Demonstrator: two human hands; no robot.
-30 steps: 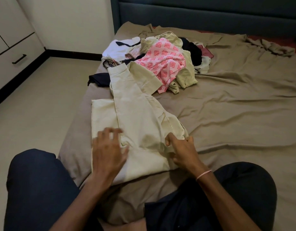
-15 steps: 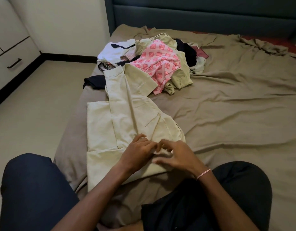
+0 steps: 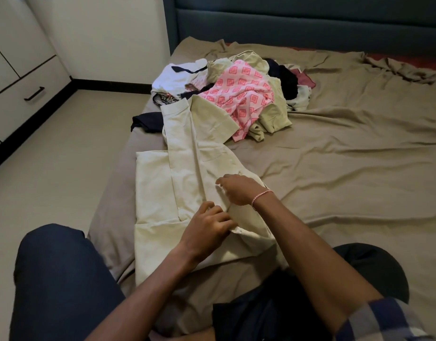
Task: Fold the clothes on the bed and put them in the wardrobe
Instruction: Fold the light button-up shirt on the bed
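Cream shirt (image 3: 162,193) lies spread on the bed (image 3: 334,180) under both hands — the left hand (image 3: 207,227) grips a fold near its hem, the right hand (image 3: 239,190) just beyond curls its fingertips onto the cloth, grip unclear — with the clothes pile (image 3: 236,94) farther beyond them.

You wear dark navy trousers (image 3: 59,279) on both legs. A thin braided bracelet (image 3: 261,195) in pink and white circles your right wrist. Your left hand (image 3: 207,225) and right hand (image 3: 239,189) are bare, forearms uncovered; a short checked sleeve (image 3: 384,321) in navy, grey and white covers your right upper arm.
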